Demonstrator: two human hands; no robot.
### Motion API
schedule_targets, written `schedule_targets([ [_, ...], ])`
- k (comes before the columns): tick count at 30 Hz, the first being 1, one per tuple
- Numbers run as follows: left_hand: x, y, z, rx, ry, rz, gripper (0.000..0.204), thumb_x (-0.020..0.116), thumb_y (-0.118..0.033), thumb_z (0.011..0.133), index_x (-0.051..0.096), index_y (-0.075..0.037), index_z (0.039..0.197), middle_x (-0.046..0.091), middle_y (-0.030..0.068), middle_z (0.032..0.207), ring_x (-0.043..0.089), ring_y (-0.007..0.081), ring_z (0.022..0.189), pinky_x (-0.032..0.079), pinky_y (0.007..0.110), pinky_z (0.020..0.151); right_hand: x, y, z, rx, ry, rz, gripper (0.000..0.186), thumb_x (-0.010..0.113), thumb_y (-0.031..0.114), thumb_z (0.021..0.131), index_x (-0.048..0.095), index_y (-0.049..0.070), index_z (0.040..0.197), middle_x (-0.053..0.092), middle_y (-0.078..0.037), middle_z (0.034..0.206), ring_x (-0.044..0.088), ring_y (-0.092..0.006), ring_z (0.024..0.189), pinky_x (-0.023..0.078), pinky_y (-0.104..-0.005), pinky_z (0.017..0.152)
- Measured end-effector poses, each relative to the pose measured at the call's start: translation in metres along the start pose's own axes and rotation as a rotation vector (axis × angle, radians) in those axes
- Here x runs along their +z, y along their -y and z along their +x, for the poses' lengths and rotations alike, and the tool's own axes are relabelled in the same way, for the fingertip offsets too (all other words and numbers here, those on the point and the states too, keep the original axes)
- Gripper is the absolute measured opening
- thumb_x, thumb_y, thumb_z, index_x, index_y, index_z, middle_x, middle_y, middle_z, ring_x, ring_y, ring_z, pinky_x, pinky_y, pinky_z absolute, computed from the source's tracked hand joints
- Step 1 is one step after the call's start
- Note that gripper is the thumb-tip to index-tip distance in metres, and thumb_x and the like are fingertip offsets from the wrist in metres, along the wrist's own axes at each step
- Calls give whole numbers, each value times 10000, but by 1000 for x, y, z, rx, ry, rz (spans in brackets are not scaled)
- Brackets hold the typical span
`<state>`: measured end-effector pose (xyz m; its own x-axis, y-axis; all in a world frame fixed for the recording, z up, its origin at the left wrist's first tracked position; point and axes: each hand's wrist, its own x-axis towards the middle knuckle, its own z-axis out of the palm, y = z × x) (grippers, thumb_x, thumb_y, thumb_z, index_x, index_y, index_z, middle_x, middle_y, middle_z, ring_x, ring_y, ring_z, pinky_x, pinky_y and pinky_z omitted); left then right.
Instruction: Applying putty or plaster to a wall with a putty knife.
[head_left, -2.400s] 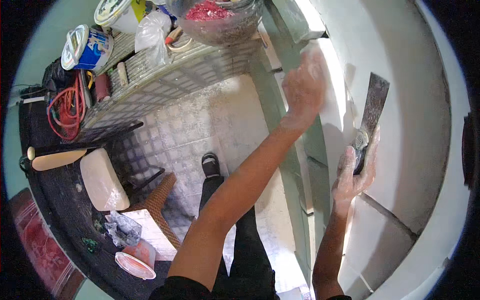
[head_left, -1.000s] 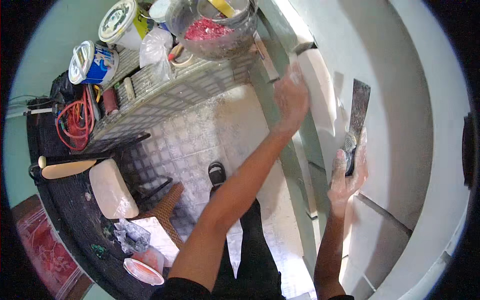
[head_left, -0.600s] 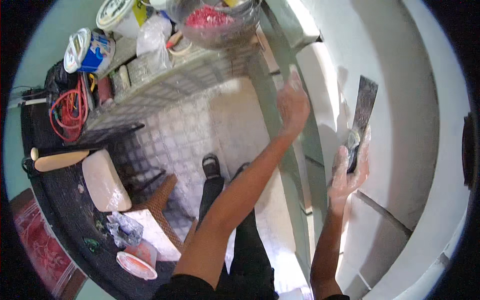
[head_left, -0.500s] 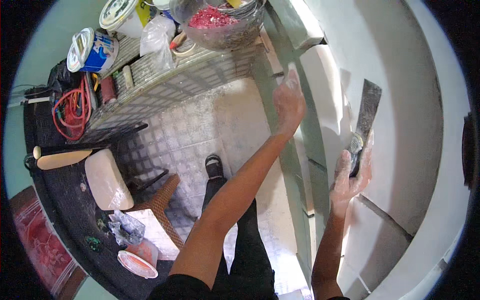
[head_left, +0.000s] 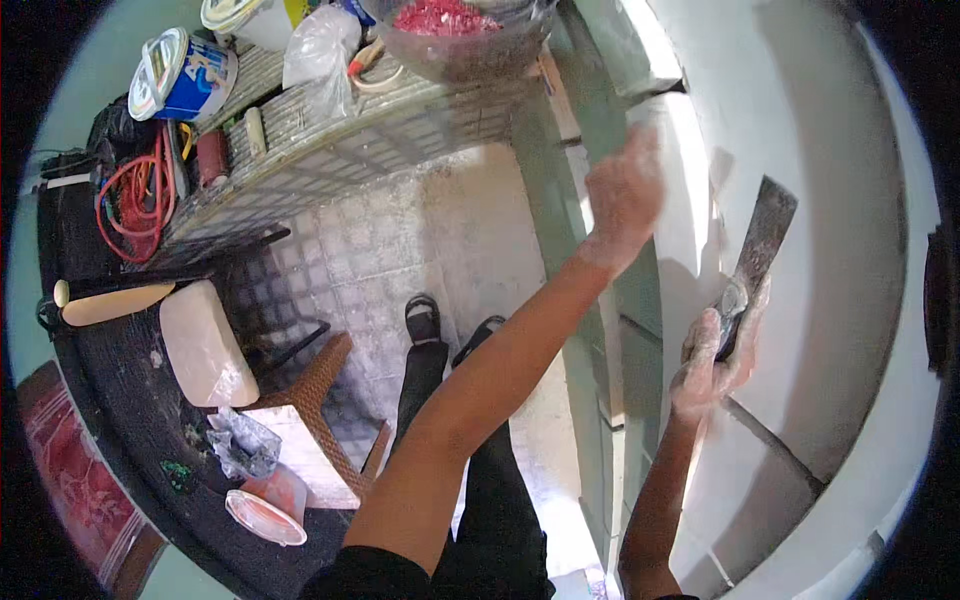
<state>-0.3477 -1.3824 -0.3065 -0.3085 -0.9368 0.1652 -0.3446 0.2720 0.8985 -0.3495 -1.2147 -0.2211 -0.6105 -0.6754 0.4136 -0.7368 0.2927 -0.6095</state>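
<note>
In my right hand [head_left: 718, 362], whitened with powder or paste, is a putty knife [head_left: 768, 228]. The fingers wrap round its dark handle, and its wide, stained metal blade points up and away in front of the pale wall [head_left: 810, 300]. My left hand [head_left: 625, 195] reaches across to a white ledge [head_left: 683, 175] beside the greenish wall strip. Motion smears its fingers, so their shape and any contact with the ledge are unclear.
A clear bowl with red bits [head_left: 445, 22] stands on the ridged bench [head_left: 285, 125], near a blue-and-white tub [head_left: 185, 78], a plastic bag [head_left: 322, 55] and red cable [head_left: 140, 205]. At lower left are a cushioned chair [head_left: 207, 342] and an orange-white tub [head_left: 265, 517].
My left hand has moved right, from the greenish strip to the white ledge. The right hand and putty knife have shifted slightly to the right. The whole view has shifted a little too.
</note>
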Motion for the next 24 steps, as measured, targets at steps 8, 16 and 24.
schedule_targets([
  [8, 11, 24, -16, 72, -71, -35, 304, 488, -302, 995, 605, -40, 1094, 610, 211, 659, 630, 410, 632, 474, 517, 580, 5, -5, 1, 15, 8, 42, 603, 545, 67, 917, 331, -104, 1454, 481, 12, 691, 355, -34, 508, 258, -210, 440],
  [16, 12, 25, -29, 222, -3, -24, 311, 531, -195, 946, 549, -43, 1216, 616, 156, 679, 613, 318, 601, 476, 476, 552, 6, -10, 1, -2, -30, -19, 612, 551, 100, 925, 328, -94, 1462, 467, 6, 672, 348, -38, 492, 253, -215, 436],
  [24, -4, 38, -61, 264, 296, 55, 315, 529, -196, 930, 533, -16, 1188, 619, 146, 648, 646, 351, 574, 491, 497, 526, 1, -3, -2, 123, 2, 7, 578, 575, 109, 910, 397, -158, 1390, 622, -251, 1164, 608, -266, 1002, 473, -360, 888],
])
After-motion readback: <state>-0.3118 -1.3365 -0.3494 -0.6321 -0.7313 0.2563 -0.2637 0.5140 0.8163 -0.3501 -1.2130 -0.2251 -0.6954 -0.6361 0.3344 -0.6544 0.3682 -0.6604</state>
